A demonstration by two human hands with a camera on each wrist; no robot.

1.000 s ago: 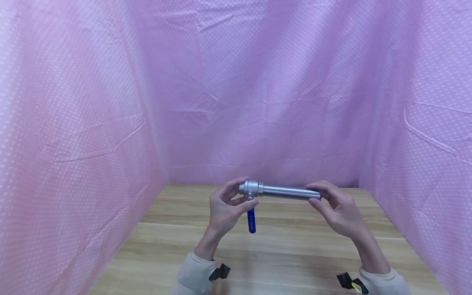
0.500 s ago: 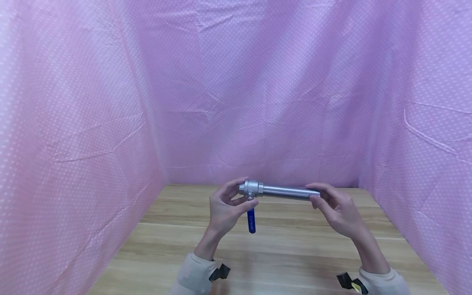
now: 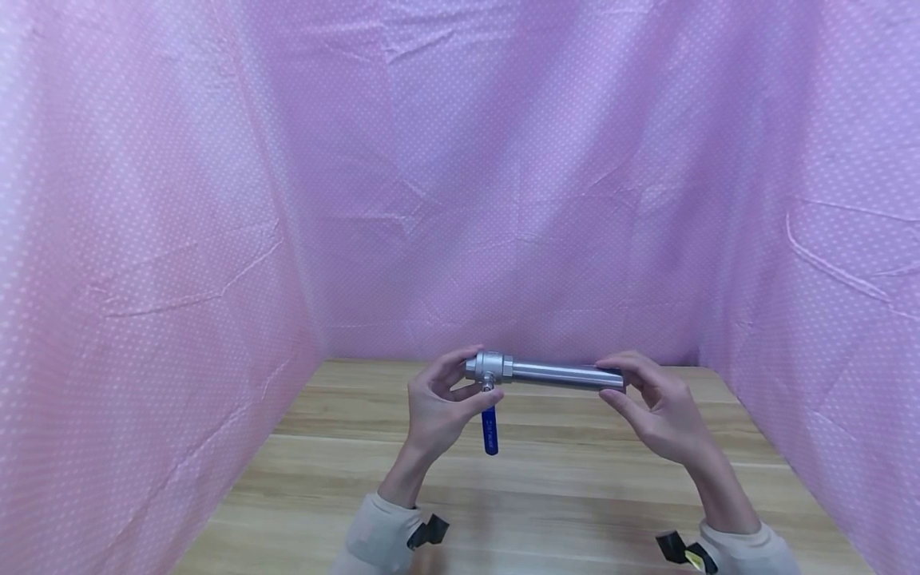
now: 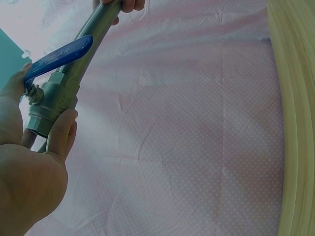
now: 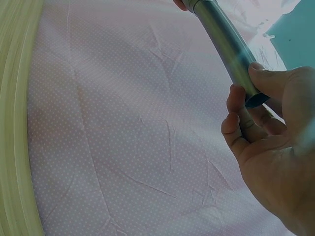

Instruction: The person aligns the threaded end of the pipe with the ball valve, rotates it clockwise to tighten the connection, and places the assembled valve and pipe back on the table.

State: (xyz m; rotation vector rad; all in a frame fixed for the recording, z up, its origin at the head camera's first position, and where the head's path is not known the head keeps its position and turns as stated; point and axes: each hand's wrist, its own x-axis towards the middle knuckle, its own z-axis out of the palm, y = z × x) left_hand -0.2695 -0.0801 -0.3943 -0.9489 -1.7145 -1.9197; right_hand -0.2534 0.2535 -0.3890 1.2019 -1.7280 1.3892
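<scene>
A silver ball valve (image 3: 491, 365) with a blue lever handle (image 3: 490, 431) is joined to one end of a straight metal pipe (image 3: 561, 374). My left hand (image 3: 442, 403) grips the valve body, thumb by the base of the lever and fingers behind. In the left wrist view the blue lever (image 4: 59, 56) slants across the pipe. The pipe's free end is pinched by my right hand (image 3: 664, 407) between thumb and fingers. Its open end (image 5: 257, 101) shows in the right wrist view. Valve and pipe are held level, above the table.
Below lies a wood-grain table (image 3: 532, 495). Pink dotted cloth (image 3: 503, 200) hangs at the back and on both sides. Each beige sleeve (image 3: 377, 531) has a black strap piece (image 3: 429, 531) at the wrist.
My right thumb and fingers have shifted slightly on the pipe's end, closing in and then spreading back. The left hand and the valve stay in place.
</scene>
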